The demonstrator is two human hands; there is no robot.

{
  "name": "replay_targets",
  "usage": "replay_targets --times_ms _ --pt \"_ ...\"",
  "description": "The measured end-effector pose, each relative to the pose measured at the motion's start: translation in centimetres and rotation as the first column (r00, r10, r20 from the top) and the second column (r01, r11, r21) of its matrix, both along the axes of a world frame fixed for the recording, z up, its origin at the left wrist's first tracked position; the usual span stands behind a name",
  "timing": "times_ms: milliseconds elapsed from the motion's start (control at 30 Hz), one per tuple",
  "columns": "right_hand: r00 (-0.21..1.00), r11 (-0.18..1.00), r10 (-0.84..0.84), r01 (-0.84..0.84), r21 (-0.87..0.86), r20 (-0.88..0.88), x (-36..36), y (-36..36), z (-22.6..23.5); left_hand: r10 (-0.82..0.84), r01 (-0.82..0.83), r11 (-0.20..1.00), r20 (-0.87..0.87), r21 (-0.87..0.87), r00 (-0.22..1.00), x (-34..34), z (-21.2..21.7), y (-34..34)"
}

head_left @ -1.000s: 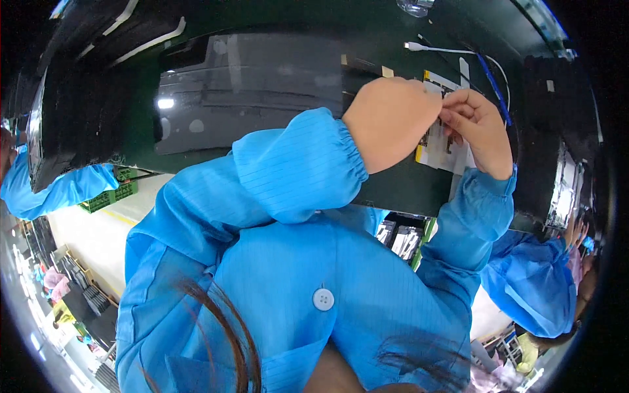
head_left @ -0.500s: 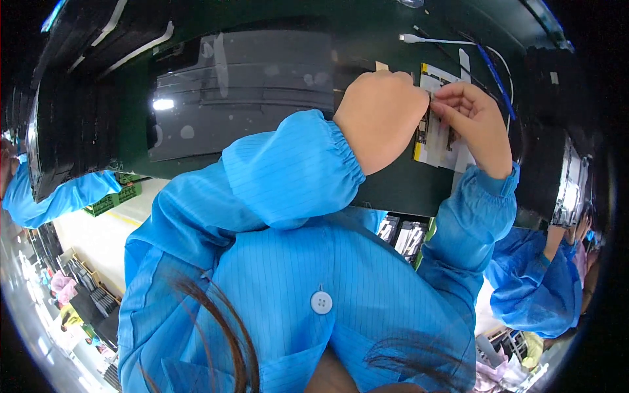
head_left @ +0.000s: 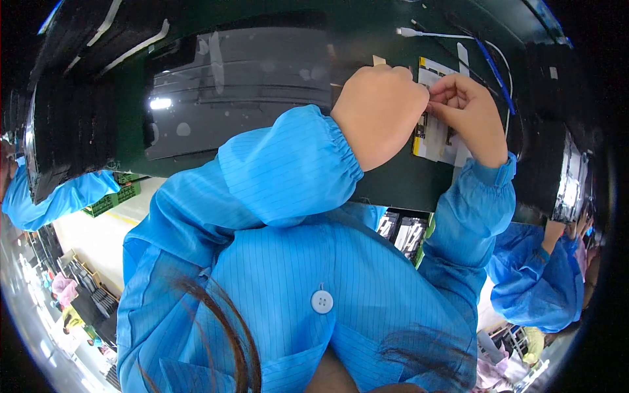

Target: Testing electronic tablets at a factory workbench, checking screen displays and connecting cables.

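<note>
My left hand is a fist with its back towards me, knuckles away from me. Its fingertips are hidden, and so is anything in them. Close against its right side, my right hand pinches with thumb and forefinger; what lies between those fingertips is too small to make out. Under both hands is a flat white-and-black piece with yellow ends, partly covered by them. A pale strip sticks out beyond its far right corner, and a small tan tab shows past my left knuckles.
A large glossy dark panel lies to the left on the dark table. Black stacked pieces stand farther left. A white cable and a thin blue rod lie at the far right. Co-workers' blue sleeves appear on both sides.
The thumb and forefinger of my right hand have drawn closer together, and that hand has shifted slightly left and away. My left hand keeps nearly the same place and pose.
</note>
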State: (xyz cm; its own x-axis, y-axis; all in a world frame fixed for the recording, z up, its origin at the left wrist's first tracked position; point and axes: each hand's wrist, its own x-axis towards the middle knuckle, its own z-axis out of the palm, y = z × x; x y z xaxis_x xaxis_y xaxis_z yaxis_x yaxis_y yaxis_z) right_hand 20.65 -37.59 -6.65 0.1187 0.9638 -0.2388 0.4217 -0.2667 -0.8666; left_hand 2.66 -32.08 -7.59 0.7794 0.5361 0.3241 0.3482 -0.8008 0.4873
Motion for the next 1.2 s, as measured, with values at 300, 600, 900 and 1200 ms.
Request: replay_targets --times_ms 300,600,900,1200 --pt "1.000 0.998 0.022 -0.022 -0.066 0.004 0.0 0.5 0.7 -0.011 0.011 1.000 0.008 0.019 1.000 0.1 -0.2 0.0" --pt "0.991 0.993 0.098 -0.091 -0.075 0.088 0.0 0.5 0.8 -0.004 0.010 0.998 -0.102 0.056 0.995 -0.2 0.6 -0.3" --pt "0.968 0.981 0.167 -0.144 -0.132 0.185 -0.1 0.5 1.5 0.051 0.022 0.930 -0.188 0.368 0.981 -9.2 7.1 4.4" --pt "0.871 0.814 0.182 -0.394 0.428 0.456 -3.6 4.0 -0.1 0.031 -0.032 0.999 -0.271 0.002 0.962 -13.8 3.6 10.4"
